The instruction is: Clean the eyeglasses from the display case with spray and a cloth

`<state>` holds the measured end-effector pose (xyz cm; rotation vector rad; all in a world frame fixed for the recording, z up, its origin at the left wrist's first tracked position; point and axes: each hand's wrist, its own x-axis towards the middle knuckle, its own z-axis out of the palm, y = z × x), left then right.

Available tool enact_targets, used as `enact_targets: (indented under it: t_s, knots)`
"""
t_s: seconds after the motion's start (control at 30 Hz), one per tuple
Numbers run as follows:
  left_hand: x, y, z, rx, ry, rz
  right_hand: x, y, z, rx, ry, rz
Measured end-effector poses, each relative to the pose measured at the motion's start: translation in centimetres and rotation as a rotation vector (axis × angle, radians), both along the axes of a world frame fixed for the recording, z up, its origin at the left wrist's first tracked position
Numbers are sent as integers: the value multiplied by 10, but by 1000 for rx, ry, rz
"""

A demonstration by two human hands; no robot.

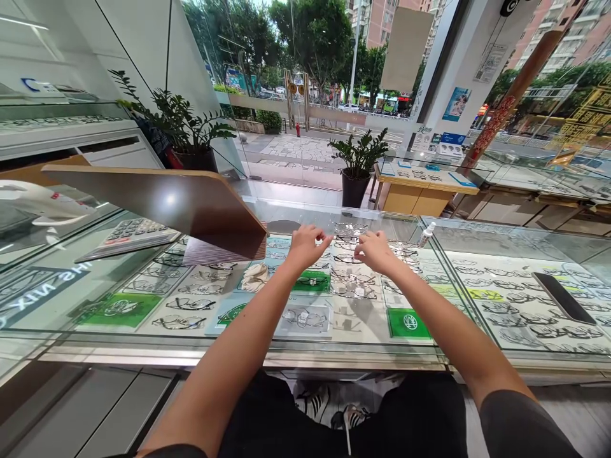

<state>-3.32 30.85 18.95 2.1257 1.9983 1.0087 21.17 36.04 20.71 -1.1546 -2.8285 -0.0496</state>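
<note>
Above the glass counter (296, 356), both my hands are raised side by side with fingers curled into a pinch. My left hand (305, 247) and my right hand (376, 252) are at either side of a thin-framed pair of eyeglasses (351, 229), which they appear to grip by its sides; the fine frame blends with those behind it. Under the glass, rows of eyeglasses (353, 280) lie below and between my hands. A crumpled pale cloth (255, 278) is left of my left forearm. Beyond my right hand stands a small white spray bottle (427, 233).
A brown board (191, 203) leans at the left beside a calculator (133, 235) and a white handheld device (42, 202). A dark phone (563, 297) lies on the right-hand counter. Potted plants (357, 159) stand near the glass front, with a wooden display table (424, 191) beyond.
</note>
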Motion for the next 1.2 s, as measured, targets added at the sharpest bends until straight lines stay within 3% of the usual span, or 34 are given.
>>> enact_targets:
  t_s: [0.3, 0.43, 0.53, 0.67, 1.2]
  knots:
    - [-1, 3, 0, -13, 17, 4, -5, 10, 2, 24, 0, -19]
    - [-2, 2, 0, -12, 6, -1, 1, -12, 12, 0, 26, -11]
    - [-1, 1, 2, -12, 2, 1, 7, -34, 18, -127, 55, 65]
    - [1, -2, 4, -20, -12, 6, 10, -51, 16, -199, 57, 110]
    - [6, -7, 6, -37, -19, -11, 11, -34, -1, -65, 23, 91]
